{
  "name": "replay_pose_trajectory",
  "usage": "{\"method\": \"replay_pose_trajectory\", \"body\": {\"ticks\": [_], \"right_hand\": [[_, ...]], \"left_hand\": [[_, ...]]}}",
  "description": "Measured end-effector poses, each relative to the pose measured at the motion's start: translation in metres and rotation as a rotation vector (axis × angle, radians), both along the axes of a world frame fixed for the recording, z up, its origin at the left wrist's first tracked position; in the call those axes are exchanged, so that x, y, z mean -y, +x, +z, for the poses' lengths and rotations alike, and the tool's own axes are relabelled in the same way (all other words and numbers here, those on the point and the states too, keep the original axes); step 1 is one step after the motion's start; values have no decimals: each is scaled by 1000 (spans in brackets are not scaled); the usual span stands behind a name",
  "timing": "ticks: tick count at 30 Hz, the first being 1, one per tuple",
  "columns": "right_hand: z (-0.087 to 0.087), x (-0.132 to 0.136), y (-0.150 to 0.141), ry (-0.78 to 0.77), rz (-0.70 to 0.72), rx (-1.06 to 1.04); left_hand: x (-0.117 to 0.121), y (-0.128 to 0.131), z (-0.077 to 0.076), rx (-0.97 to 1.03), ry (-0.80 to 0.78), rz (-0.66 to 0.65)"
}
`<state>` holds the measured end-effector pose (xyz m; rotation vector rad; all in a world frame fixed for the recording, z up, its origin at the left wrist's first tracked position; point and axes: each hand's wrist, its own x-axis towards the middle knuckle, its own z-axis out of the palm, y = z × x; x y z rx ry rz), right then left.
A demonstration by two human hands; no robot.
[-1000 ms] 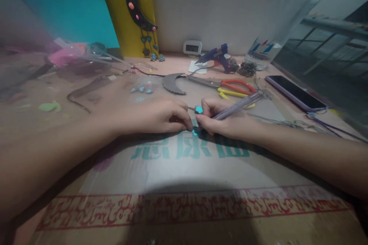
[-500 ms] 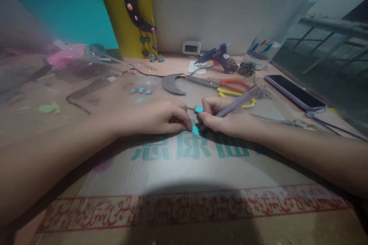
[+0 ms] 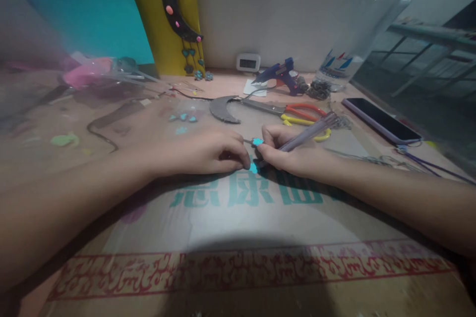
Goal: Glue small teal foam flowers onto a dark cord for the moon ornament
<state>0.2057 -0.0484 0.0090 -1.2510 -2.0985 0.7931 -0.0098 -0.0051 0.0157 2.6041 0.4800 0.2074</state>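
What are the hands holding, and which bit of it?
The right hand holds a purplish, pen-like stick near its lower end. The left hand is by the lower turquoise piece; whether it grips that can't be told.

Table (image 3: 227,80) bears a printed sheet (image 3: 156,235) beneath the right hand's (image 3: 295,161) grip, a phone (image 3: 381,121) to the grip's right, and a glue gun (image 3: 279,74) and white digital clock (image 3: 248,63) beyond it.
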Motion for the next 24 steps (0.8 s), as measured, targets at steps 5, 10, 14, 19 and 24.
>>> {"method": "replay_pose_trajectory", "body": {"ticks": [5, 10, 14, 19, 24], "right_hand": [[0, 2, -1, -111, -53, -59], [-3, 1, -2, -69, -22, -56], [-3, 0, -2, -141, 0, -71], [-2, 0, -3, -82, -15, -29], [-4, -1, -3, -3, -9, -13]], "left_hand": [[1, 1, 1, -10, 27, 7], [2, 0, -1, -3, 56, 1], [2, 1, -1, -3, 58, -1], [3, 1, 1, -5, 58, 1], [3, 2, 2, -8, 63, -4]]}}
